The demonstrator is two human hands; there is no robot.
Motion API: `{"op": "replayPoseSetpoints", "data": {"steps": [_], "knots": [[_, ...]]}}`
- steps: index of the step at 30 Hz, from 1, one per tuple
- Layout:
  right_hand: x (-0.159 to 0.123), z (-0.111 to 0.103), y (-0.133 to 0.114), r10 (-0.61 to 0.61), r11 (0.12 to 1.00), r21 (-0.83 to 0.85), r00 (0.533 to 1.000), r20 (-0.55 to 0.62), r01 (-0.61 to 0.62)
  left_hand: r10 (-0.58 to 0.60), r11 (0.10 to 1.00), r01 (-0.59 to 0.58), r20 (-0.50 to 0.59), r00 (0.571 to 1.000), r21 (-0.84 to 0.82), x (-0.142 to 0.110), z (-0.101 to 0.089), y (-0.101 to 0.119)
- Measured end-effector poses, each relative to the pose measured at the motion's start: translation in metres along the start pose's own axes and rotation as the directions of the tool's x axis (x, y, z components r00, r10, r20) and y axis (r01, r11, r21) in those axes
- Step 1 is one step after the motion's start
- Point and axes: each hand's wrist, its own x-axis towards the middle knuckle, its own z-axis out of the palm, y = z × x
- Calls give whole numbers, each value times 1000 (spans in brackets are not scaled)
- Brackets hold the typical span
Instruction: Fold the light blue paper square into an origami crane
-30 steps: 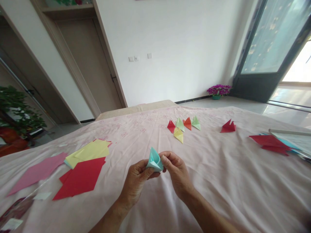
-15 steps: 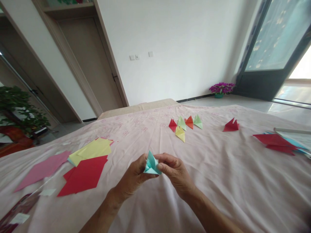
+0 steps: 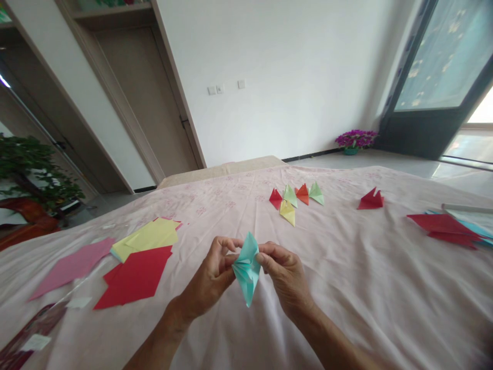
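Observation:
A light teal folded origami paper (image 3: 247, 272) is held up between both hands, above the cloth. Its pointed flaps spread upward and downward, with pleats fanning at its left side. My left hand (image 3: 210, 275) pinches the left edge between thumb and fingers. On the right edge, my right hand (image 3: 287, 272) grips the paper between thumb and index finger. Beyond the hands lie several small folded pieces: a red one (image 3: 276, 198), a yellow one (image 3: 287, 212), an orange one (image 3: 302, 193) and pale green ones (image 3: 316, 193). A separate red folded piece (image 3: 371, 199) sits farther right.
A pale pink cloth (image 3: 346, 288) covers the surface. At left are red sheets (image 3: 134, 277), yellow sheets (image 3: 148, 238), a pink sheet (image 3: 73, 264) and a clear plastic wrapper (image 3: 38, 326). Red sheets (image 3: 442, 228) lie at the right edge, near blue paper (image 3: 477, 229).
The teal paper has gone from a compact, cupped shape to one opened out, with its points stretched up and down. Both hands keep hold; the left fingers have shifted along its left edge.

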Motion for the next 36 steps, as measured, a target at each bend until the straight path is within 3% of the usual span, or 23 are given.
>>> {"op": "replayPoseSetpoints", "data": {"steps": [5,10,21,28,36], "knots": [[1,0,-1,40,999,13,998,-52,-40,198,979,-199,-18,980,-35,1,4,-7],[-1,0,-1,65,998,14,994,-86,-64,280,957,-278,-10,960,79,0,6,-14],[-4,3,0,49,997,66,998,-40,-47,199,979,-193,-123,972,59,2,9,-19],[-4,7,-4,143,973,166,983,119,-162,158,987,-160,-164,974,3,3,7,-10],[-4,8,-7,203,969,117,969,141,-220,134,990,-124,-185,973,63,1,8,-4]]}}
